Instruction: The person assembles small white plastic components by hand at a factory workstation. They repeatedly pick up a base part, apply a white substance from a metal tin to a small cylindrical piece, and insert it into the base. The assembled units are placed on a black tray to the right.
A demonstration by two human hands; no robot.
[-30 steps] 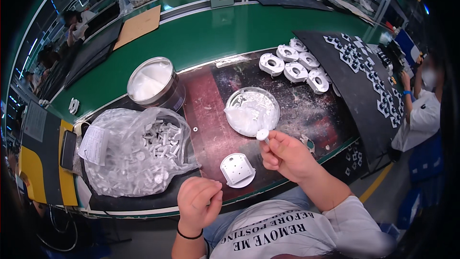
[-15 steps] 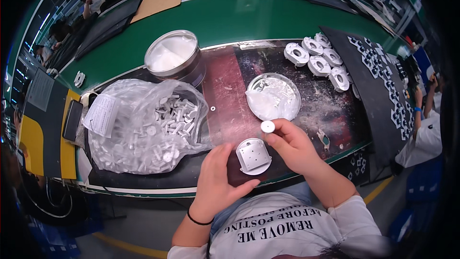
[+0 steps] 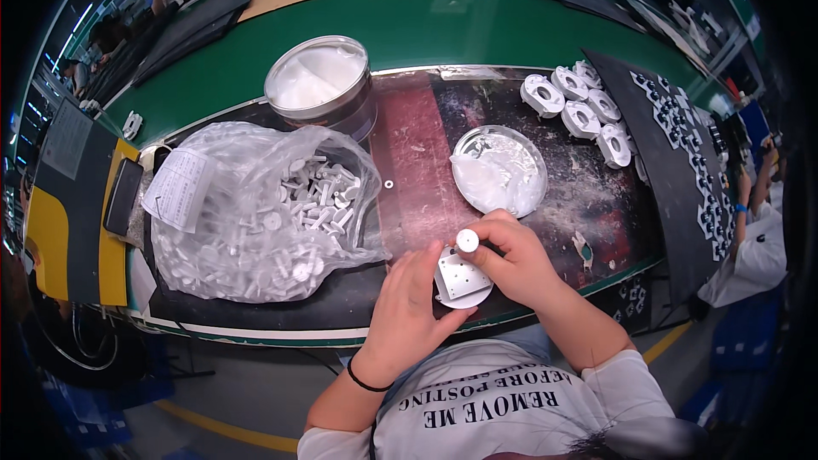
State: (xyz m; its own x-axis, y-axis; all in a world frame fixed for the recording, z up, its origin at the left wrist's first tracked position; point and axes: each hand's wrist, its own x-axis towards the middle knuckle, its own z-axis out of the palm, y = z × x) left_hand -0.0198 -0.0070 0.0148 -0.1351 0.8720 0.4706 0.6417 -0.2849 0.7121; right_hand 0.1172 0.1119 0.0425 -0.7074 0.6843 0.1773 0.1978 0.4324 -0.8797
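Note:
Between the thumb and fingers of my right hand (image 3: 515,264) is a small white disc-headed plastic piece (image 3: 467,241), its round face turned up. It is over the upper edge of a round white housing (image 3: 464,279) with a raised square plate dotted with small holes. My left hand (image 3: 407,311) curves round the housing's left side, fingers at its upper left edge and thumb at its lower edge. A clear plastic bag (image 3: 230,170) of similar white disc-headed pieces (image 3: 319,196) lies open on the left. Behind my right hand, a round metal dish (image 3: 530,192) holds whitish, translucent grease-like material.
A large metal tin (image 3: 362,111) with white contents stands behind the bag. Several white ring-shaped housings (image 3: 581,119) sit at the back right, beside a dark board (image 3: 660,179) bearing rows of parts. A small white ring (image 3: 388,185) lies mid-mat. Another person's arm (image 3: 741,204) is at far right.
My left hand has closed in on the round housing and now touches its edge. My right hand has brought the disc-headed piece down over the housing's upper part. The view has shifted slightly.

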